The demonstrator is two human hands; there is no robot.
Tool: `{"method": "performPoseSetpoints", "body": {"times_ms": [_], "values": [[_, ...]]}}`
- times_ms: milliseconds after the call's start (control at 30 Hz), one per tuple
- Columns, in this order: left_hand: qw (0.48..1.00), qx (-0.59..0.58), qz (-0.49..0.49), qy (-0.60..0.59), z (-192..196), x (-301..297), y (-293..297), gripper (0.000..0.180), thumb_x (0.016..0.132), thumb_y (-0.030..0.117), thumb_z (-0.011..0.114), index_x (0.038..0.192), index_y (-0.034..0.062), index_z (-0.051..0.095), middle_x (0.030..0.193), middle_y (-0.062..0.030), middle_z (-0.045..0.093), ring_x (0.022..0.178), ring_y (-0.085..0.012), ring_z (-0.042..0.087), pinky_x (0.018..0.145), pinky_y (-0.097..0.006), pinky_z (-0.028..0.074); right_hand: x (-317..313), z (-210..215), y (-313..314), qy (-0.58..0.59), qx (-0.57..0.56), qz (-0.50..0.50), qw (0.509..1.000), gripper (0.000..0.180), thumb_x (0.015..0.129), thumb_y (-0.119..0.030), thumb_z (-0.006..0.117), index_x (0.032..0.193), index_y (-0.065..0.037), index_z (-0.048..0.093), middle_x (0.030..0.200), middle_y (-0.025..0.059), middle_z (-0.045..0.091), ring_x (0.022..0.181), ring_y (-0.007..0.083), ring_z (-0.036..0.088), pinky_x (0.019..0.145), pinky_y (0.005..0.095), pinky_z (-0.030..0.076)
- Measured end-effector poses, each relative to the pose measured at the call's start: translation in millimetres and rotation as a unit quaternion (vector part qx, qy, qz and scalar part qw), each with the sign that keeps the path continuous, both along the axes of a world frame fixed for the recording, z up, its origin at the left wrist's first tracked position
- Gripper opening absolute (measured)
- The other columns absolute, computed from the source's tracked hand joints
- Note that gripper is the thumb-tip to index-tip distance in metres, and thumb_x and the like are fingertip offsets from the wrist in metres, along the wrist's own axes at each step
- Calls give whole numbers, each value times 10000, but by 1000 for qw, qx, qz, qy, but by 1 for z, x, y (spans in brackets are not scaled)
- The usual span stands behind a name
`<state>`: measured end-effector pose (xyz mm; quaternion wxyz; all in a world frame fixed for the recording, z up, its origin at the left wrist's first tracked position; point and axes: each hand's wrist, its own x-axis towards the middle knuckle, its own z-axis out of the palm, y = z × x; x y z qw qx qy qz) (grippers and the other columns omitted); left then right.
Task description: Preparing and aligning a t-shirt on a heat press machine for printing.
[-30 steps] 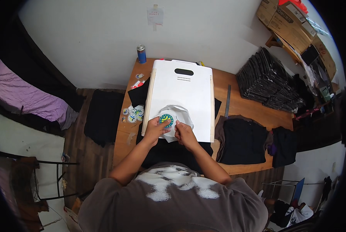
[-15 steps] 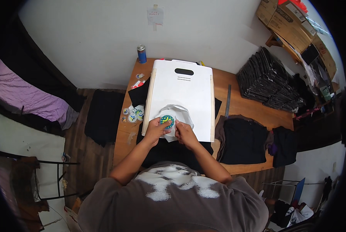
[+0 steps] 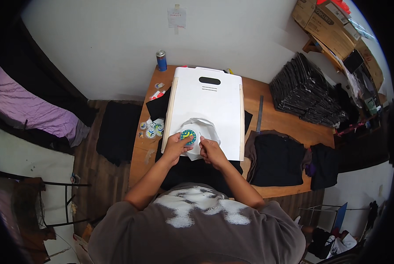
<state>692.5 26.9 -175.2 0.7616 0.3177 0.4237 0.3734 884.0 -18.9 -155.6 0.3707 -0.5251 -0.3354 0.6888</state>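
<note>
A round green patch (image 3: 188, 136) with yellow and white markings is pinched in my left hand (image 3: 173, 148), the thumb lying over its lower right part. Just right of it, my right hand (image 3: 212, 152) is closed in a pinch, and a thin, light, pointed thing (image 3: 200, 134) sticks up from the fingertips; its kind is too small to make out. Both hands are over the near end of a large white board (image 3: 210, 105) with a dark handle slot. Beneath them, thin white crumpled material (image 3: 211, 131) forms a rounded patch on the board.
Several similar round patches (image 3: 155, 129) lie left of the board on the wooden table (image 3: 276, 115). Behind them stands a blue spray can (image 3: 161, 61). To the right are a metal ruler (image 3: 260, 113), folded black garments (image 3: 278, 160) and a tall black stack (image 3: 305, 94).
My left hand has shifted slightly left and tilted the green patch, widening the gap to my right hand. The thin pointed thing at my right fingertips now shows more clearly.
</note>
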Motion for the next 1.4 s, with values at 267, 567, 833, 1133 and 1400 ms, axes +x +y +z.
{"method": "performPoseSetpoints", "body": {"times_ms": [267,567,833,1133,1400], "values": [[1000,-8,5,3,1,3,-2,290,980,178,741,1213,34,648,1074,-51,720,923,-145,716,782,-288,608,-8,-4,1,26,-6,-2,1000,438,1089,-520,470,873,-141,496,566,-47,391,417,59,288,387,246,223],[998,-43,-11,-45,-6,2,-5,305,980,208,742,1231,60,651,1126,-42,711,991,-152,702,860,-301,578,-12,-4,2,23,1,-14,1000,447,1087,-535,470,848,-158,455,579,-48,394,426,56,285,396,241,220],[998,-42,-5,-47,-6,2,-4,310,973,204,748,1231,62,650,1123,-38,709,986,-143,696,840,-292,576,-9,-4,3,18,13,-4,1000,443,1085,-523,486,838,-155,468,582,-50,394,427,56,286,394,244,214],[999,-24,-14,-36,-6,3,-3,310,973,201,748,1225,50,649,1112,-45,711,968,-142,700,839,-295,584,-7,-6,2,16,2,-5,1000,440,1083,-512,495,837,-147,484,578,-48,398,422,59,294,393,245,215],[999,-25,-11,-36,-6,1,-2,304,974,192,743,1222,44,650,1114,-48,712,962,-143,702,841,-299,592,-8,-5,0,19,1,-12,1000,430,1088,-500,490,851,-141,487,564,-45,384,415,64,278,389,249,214]]}}
